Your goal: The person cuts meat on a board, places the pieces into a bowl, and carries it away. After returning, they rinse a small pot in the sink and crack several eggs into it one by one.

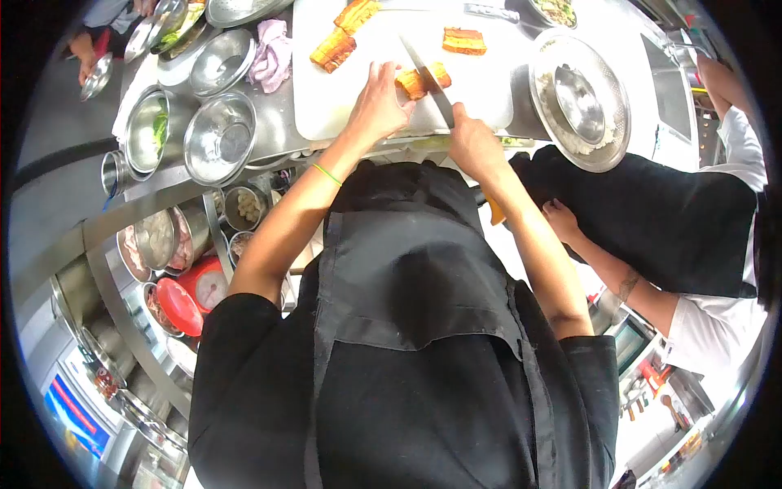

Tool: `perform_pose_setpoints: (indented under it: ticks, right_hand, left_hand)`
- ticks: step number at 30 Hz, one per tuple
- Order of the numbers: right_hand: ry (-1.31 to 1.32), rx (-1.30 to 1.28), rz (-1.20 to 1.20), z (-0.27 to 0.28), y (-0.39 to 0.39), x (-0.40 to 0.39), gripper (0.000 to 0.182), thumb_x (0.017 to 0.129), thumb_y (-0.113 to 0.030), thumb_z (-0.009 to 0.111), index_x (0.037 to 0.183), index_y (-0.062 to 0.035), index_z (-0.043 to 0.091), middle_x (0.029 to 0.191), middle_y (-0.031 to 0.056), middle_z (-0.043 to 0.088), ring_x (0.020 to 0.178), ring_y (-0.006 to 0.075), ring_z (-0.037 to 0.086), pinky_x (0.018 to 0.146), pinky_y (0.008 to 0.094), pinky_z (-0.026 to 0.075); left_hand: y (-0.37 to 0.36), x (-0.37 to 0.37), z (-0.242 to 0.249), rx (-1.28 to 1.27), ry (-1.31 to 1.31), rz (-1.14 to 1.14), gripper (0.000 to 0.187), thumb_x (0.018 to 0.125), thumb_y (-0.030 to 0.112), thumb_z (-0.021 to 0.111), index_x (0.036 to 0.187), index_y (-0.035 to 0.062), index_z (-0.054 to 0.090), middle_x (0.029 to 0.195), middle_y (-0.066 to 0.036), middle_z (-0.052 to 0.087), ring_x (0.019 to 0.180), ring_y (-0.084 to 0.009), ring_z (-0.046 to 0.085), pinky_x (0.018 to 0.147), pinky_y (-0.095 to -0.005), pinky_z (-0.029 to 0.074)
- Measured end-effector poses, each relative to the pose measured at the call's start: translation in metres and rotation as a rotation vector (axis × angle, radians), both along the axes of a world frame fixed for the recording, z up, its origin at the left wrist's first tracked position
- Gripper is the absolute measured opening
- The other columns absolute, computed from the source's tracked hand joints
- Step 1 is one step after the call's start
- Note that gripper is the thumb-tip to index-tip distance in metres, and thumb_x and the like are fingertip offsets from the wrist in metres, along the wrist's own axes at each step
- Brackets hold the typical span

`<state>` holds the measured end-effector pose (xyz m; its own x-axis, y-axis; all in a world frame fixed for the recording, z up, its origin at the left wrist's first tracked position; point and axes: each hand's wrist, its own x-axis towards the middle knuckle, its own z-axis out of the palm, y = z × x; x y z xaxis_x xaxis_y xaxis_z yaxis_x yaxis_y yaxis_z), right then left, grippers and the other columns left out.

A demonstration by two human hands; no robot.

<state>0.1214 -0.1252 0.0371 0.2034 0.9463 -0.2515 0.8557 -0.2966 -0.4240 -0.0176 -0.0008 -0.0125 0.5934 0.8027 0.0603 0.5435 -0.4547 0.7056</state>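
My right hand (476,145) is closed around the handle of a knife (425,72), whose blade points away over the white cutting board (326,106). Under the blade lies a browned, layered piece of meat, apparently pork belly (410,84), with part of it on each side of the knife. My left hand (380,102) grips this piece at its left end, thumb and fingers bent around it. Farther up the board are another pork belly piece (464,41) on the right and two more at the upper left. The knife handle is mostly hidden by my fingers.
Steel bowls (220,138) and a pink cloth (270,55) stand left of the board. On the right is a perforated steel colander (604,65) with a smaller bowl inside. A second knife (490,11) lies at the board's far edge. A co-worker (652,220) stands close on my right.
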Motion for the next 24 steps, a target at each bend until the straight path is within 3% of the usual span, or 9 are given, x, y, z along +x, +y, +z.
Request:
perform_pose_setpoints:
  ticks: [3,12,14,18,22,24]
  right_hand:
    - [-0.009,0.001,-0.045,0.018,-0.002,-0.001,0.023,0.081,-0.003,0.049,0.1,0.0014,0.038,0.07,0.0296,0.058,0.072,0.0466,0.059,0.066,0.0557,0.043]
    - [-0.085,-0.084,0.117,0.038,-0.002,-0.005,0.021,0.08,-0.002,0.05,0.096,0.0011,0.037,0.07,0.0295,0.058,0.074,0.0461,0.059,0.067,0.055,0.044]
    - [-0.103,-0.254,0.1,0.055,0.0,-0.006,0.028,0.073,0.0,0.052,0.1,0.0018,0.043,0.082,0.0276,0.06,0.08,0.0437,0.06,0.071,0.0507,0.048]
    - [-0.067,-0.427,0.059,0.087,-0.016,-0.006,0.032,0.073,0.0,0.054,0.102,0.0023,0.043,0.086,0.0292,0.06,0.083,0.044,0.06,0.074,0.0507,0.048]
    - [-0.001,-0.341,0.08,0.049,0.001,-0.007,0.032,0.073,-0.001,0.055,0.103,0.003,0.044,0.088,0.0296,0.06,0.087,0.0418,0.06,0.075,0.0511,0.047]
    - [-0.039,-0.189,0.129,0.016,0.024,-0.011,0.031,0.074,0.0,0.05,0.103,0.0042,0.041,0.079,0.0299,0.06,0.081,0.0436,0.06,0.07,0.0515,0.047]
  left_hand:
    - [0.0,-0.001,0.005,-0.026,-0.022,0.006,0.053,0.07,0.012,0.071,0.111,-0.0019,0.041,0.109,-0.021,0.045,0.101,-0.0382,0.052,0.085,-0.043,0.046]
    - [0.004,0.004,0.003,0.061,0.05,-0.026,0.044,0.07,0.01,0.065,0.104,-0.0032,0.042,0.102,-0.022,0.048,0.1,-0.0383,0.052,0.084,-0.044,0.046]
    - [0.005,0.005,0.004,0.092,0.049,-0.029,0.041,0.069,0.009,0.064,0.102,-0.004,0.043,0.101,-0.022,0.048,0.099,-0.0385,0.052,0.084,-0.0441,0.046]
    - [0.008,0.006,0.006,0.067,0.031,-0.036,0.038,0.069,0.008,0.063,0.099,-0.0046,0.045,0.101,-0.023,0.049,0.099,-0.0383,0.053,0.084,-0.0443,0.047]
    - [0.008,0.005,-0.002,0.029,0.043,-0.039,0.035,0.068,0.008,0.064,0.097,-0.0046,0.048,0.101,-0.022,0.049,0.098,-0.0381,0.053,0.084,-0.0437,0.046]
    - [0.009,0.01,-0.003,0.043,0.023,-0.035,0.035,0.068,0.008,0.064,0.096,-0.0045,0.048,0.1,-0.021,0.05,0.098,-0.038,0.053,0.084,-0.0432,0.046]
